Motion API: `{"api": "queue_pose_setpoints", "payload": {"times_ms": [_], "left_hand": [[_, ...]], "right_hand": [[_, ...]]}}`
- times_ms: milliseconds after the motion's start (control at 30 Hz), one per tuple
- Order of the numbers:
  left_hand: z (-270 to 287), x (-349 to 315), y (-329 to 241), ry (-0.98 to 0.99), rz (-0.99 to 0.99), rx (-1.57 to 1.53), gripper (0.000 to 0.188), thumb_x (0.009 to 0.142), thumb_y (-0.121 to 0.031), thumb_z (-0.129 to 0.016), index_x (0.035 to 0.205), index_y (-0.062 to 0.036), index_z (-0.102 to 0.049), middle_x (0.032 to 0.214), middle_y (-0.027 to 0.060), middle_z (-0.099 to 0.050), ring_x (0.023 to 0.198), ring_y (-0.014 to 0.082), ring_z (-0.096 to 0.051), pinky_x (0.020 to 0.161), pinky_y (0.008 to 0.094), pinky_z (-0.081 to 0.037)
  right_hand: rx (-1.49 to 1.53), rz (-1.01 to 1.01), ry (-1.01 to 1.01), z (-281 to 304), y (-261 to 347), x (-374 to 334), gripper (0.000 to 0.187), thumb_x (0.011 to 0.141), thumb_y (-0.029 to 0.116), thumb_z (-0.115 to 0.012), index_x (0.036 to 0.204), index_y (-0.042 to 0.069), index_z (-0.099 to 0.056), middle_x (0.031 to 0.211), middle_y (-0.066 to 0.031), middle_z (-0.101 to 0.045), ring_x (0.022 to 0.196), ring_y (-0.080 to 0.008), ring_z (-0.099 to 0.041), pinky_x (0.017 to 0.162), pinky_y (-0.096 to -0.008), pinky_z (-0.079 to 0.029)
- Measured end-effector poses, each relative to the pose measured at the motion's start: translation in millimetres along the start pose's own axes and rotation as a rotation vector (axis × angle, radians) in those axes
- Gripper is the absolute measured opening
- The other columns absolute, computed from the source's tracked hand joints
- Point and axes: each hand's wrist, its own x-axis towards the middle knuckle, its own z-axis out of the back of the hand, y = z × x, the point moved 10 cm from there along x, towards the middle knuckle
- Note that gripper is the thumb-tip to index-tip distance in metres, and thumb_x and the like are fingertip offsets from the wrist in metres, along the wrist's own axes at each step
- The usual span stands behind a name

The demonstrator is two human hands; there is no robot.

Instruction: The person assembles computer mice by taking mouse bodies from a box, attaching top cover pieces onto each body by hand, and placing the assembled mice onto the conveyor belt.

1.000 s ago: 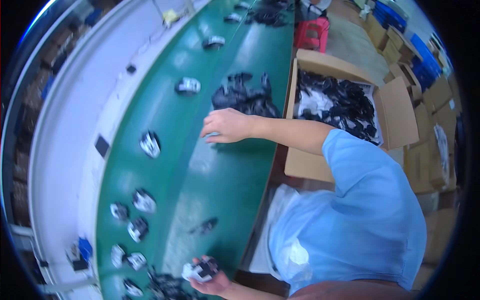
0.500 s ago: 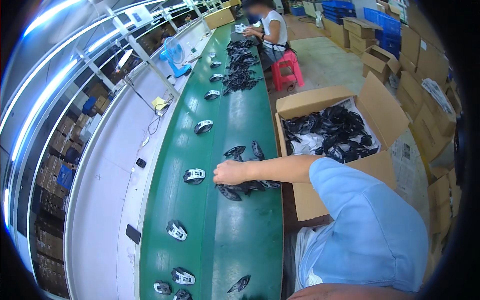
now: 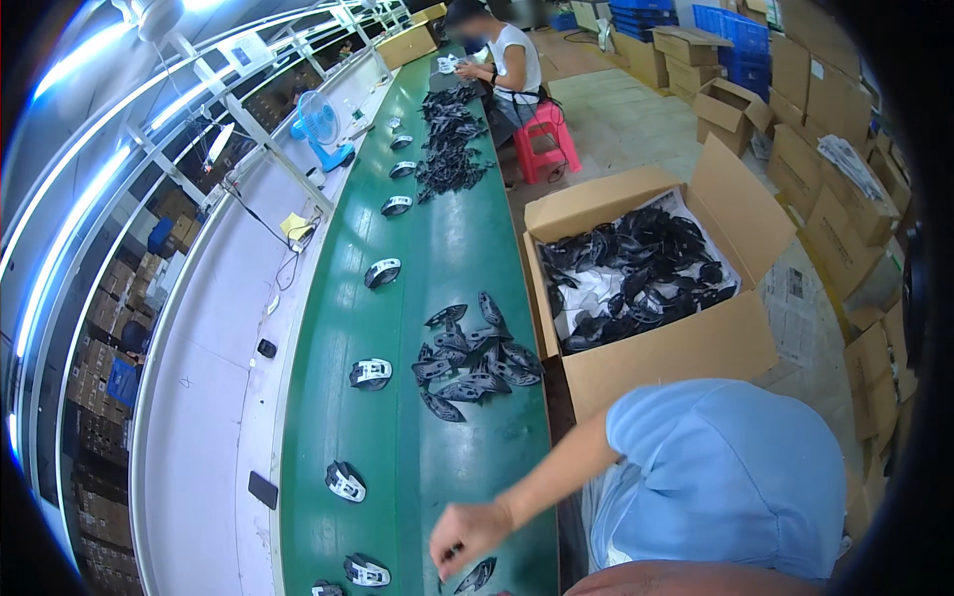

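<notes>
My right hand (image 3: 471,538) is over the near part of the green belt, fingers curled closed. A small dark piece shows between them; most of it is hidden. Close beside the hand lies a black curved plastic part (image 3: 477,576). Farther up the belt is a loose pile of similar black curved plastic parts (image 3: 475,385). Along the belt's left side stand several black-and-white curved plastic shells (image 3: 346,482), spaced apart in a row. Some bare skin of my other arm shows at the bottom edge, but my left hand is out of view.
Right of the green belt (image 3: 427,248), an open cardboard box (image 3: 676,368) holds many black parts. A person (image 3: 507,60) sits on a pink stool (image 3: 545,139) by a bigger dark heap (image 3: 452,139). Along the left ledge are a blue fan (image 3: 320,124) and a phone (image 3: 263,489).
My right hand has left the pile of black parts and come down the belt toward me, with a small dark piece in its fingers. The view has shifted slightly.
</notes>
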Motion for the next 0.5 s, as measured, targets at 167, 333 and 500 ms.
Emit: {"api": "queue_pose_setpoints", "payload": {"times_ms": [167,333,500], "left_hand": [[-20.5,19.6,18.4,0.007,0.010,0.028,0.056,0.101,-0.051,-0.054,0.137,-0.0072,-0.055,0.129,0.0159,-0.065,0.113,0.0370,-0.062,0.093,0.0482,-0.054],[-51.1,38.9,39.2,0.047,0.030,0.038,0.056,0.102,-0.050,-0.054,0.138,-0.0084,-0.054,0.130,0.0147,-0.065,0.114,0.0359,-0.062,0.093,0.0481,-0.054],[-61.1,37.1,45.1,-0.020,-0.045,0.035,0.055,0.102,-0.050,-0.053,0.139,-0.0097,-0.053,0.131,0.0134,-0.064,0.114,0.0349,-0.062,0.094,0.0479,-0.054]], "right_hand": [[0.428,-0.573,0.024,-53.9,-10.0,-56.6,0.031,0.102,0.028,-0.065,0.122,0.006,-0.073,0.120,-0.0184,-0.071,0.110,-0.0273,-0.066,0.095,-0.0392,-0.049],[0.498,-0.253,-0.027,-47.8,3.7,-65.2,0.025,0.101,0.023,-0.066,0.114,0.003,-0.074,0.108,-0.0116,-0.073,0.098,-0.0202,-0.067,0.086,-0.0353,-0.053],[0.418,-0.222,0.089,-53.7,16.5,-66.0,0.029,0.097,0.025,-0.072,0.116,0.002,-0.072,0.108,-0.0133,-0.071,0.097,-0.0256,-0.067,0.085,-0.0384,-0.052]]}}
